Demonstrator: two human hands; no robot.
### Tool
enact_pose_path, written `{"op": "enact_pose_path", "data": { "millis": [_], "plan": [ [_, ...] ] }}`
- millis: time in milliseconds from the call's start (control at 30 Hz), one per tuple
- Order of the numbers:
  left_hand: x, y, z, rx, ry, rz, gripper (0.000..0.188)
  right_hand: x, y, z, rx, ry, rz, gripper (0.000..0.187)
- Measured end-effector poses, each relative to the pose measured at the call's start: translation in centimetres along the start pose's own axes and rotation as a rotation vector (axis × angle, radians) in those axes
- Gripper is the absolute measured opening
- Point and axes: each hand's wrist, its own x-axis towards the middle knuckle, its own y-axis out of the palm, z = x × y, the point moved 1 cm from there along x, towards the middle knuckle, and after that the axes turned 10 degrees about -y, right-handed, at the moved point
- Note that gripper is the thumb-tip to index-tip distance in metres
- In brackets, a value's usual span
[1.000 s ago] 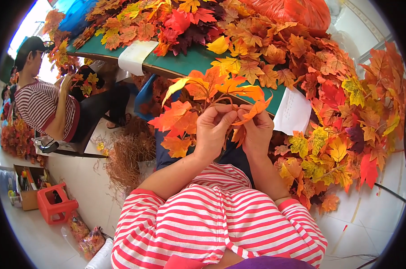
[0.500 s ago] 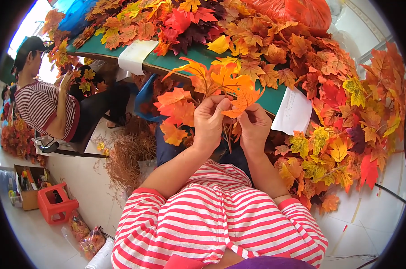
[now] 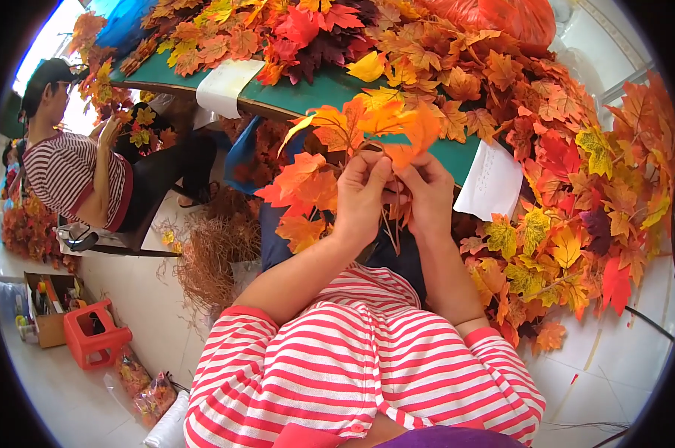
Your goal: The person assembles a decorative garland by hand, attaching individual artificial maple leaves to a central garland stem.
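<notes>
Both my hands are up in front of my chest, close together on an artificial maple branch (image 3: 311, 183) with orange and yellow leaves. My left hand (image 3: 363, 196) pinches the stems, thumb on top, and most of the leaves fan out beyond it to the left. Beside it, my right hand (image 3: 428, 196) has its fingers closed at the base of a blurred orange leaf (image 3: 421, 134). Thin brown stems (image 3: 390, 231) hang down between the two hands. The exact spot where the fingertips meet is partly hidden.
Past my hands runs a green table (image 3: 292, 103) heaped with autumn leaves (image 3: 427, 67). White paper (image 3: 490, 183) hangs over its edge. Leaf sprays (image 3: 569, 254) pile up at right. Brown stems (image 3: 218, 243) and a red stool (image 3: 95, 336) stand left. A co-worker (image 3: 80, 164) sits at far left.
Both hands have shifted slightly right. The orange leaf at my right fingers has swung upward, and my right hand has turned with its fingers curled in more.
</notes>
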Motion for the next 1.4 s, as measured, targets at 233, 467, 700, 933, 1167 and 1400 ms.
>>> {"op": "enact_pose_path", "data": {
  "millis": [233, 467, 700, 933, 1167, 1400],
  "plan": [
    [-0.7, -0.5, -0.4, -0.259, -0.252, 0.085, 0.022, 1.8, 0.0, -0.5, 0.211, 0.193, 0.153, 0.004],
    [-1.7, -1.4, -1.8, -0.298, -0.321, 0.062, 0.033, 2.5, 0.6, -1.2, 0.148, 0.137, 0.136, 0.003],
    [-2.3, -1.6, -1.7, -0.234, -0.365, 0.159, 0.038, 3.4, 1.0, -1.7, -0.021, -0.025, 0.174, 0.006],
    [-3.3, -2.1, -1.5, -0.098, -0.378, -0.004, 0.028, 3.9, 0.9, -1.7, -0.073, -0.006, 0.178, 0.003],
    [-4.4, -2.9, -1.5, 0.093, -0.476, -0.068, 0.024, 4.3, 0.2, -1.6, -0.099, -0.055, 0.171, 0.003],
    [-7.2, -1.8, -3.6, 0.239, -0.237, -0.175, 0.013, 2.9, 2.7, -1.8, -0.139, -0.03, 0.378, 0.012]
  ]
}}
